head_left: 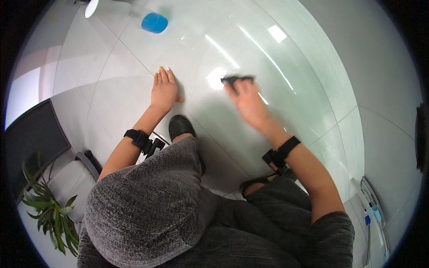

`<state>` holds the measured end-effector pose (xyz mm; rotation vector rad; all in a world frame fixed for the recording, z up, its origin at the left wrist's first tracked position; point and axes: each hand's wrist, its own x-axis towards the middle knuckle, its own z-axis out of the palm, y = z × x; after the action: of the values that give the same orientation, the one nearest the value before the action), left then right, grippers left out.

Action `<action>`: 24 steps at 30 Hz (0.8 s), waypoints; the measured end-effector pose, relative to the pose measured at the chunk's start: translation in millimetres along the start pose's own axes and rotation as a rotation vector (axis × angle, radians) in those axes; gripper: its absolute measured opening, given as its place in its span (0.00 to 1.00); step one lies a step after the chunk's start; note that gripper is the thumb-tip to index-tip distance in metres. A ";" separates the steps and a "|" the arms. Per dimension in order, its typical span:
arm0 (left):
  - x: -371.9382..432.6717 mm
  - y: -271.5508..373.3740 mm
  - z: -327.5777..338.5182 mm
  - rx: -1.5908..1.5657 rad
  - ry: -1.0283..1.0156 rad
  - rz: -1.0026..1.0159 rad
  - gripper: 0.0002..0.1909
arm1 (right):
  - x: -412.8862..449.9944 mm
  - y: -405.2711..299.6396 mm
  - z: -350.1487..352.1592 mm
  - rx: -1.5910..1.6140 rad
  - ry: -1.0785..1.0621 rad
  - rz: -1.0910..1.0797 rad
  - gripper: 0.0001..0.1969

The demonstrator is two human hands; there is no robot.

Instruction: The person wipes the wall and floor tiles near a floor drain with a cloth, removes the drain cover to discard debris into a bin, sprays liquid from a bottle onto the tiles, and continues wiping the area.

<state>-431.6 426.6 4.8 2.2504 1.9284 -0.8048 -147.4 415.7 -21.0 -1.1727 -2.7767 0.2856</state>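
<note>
My left hand [163, 87] lies palm down on the glossy light floor tiles [130, 90], fingers stretched out and thumb apart, with nothing in it. Ahead and to its right, my right hand [249, 102] is blurred and holds a dark cloth [238, 79] against the floor. The cloth shows beyond the fingertips; the rest is hidden under the hand. Each wrist wears a black strap with a small device. A black shoe [181, 126] stands just behind my left hand.
A blue cylindrical container [155, 23] and a white cylindrical object [105, 8] are at the far left. A pale wall [348, 53] curves along the right, with long-handled cleaning tools [373, 204] by it. A leafy plant [55, 214] and a dark panel [38, 134] are at left.
</note>
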 end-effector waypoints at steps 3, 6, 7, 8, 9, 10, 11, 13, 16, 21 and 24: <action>-1.9 -3.8 2.3 -0.011 -0.041 0.018 0.52 | -13.3 -33.0 8.5 0.141 -0.037 -0.140 0.28; -1.4 -5.7 10.8 0.032 0.029 0.036 0.52 | -4.4 -18.1 10.8 -0.022 0.019 -0.246 0.27; -2.2 -6.6 4.8 0.020 0.016 0.027 0.52 | 8.1 -8.4 1.4 -0.109 -0.065 -0.084 0.24; -0.6 -1.1 0.2 -0.004 0.013 0.030 0.53 | 16.5 10.3 -8.4 -0.079 -0.019 -0.032 0.24; 0.7 -0.5 -1.6 -0.004 0.008 0.024 0.53 | 24.4 22.1 -11.7 -0.046 0.041 0.014 0.24; 1.3 0.2 -2.9 -0.015 0.005 0.020 0.53 | 19.9 18.4 -8.7 -0.042 0.040 0.008 0.24; 0.0 -0.3 -2.8 -0.026 0.002 0.015 0.53 | 11.5 10.6 -4.7 0.004 0.015 -0.012 0.24; 0.8 -1.1 6.9 -0.053 0.022 0.000 0.53 | -4.0 2.8 -5.0 0.040 -0.008 -0.041 0.24; -3.0 -0.7 1.2 -0.083 0.029 0.007 0.51 | -20.3 -9.6 -16.1 0.047 -0.073 -0.183 0.24; 1.8 -0.1 4.4 -0.022 0.030 0.007 0.50 | 23.8 -22.6 -9.3 -0.014 -0.022 -0.083 0.22; 3.4 5.2 8.5 -0.031 0.015 0.037 0.50 | 0.0 -12.4 -1.3 0.087 -0.013 -0.161 0.23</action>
<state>-429.4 425.3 -5.4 2.2735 1.8858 -0.7505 -155.8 407.4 -17.0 -0.9247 -2.8169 0.3950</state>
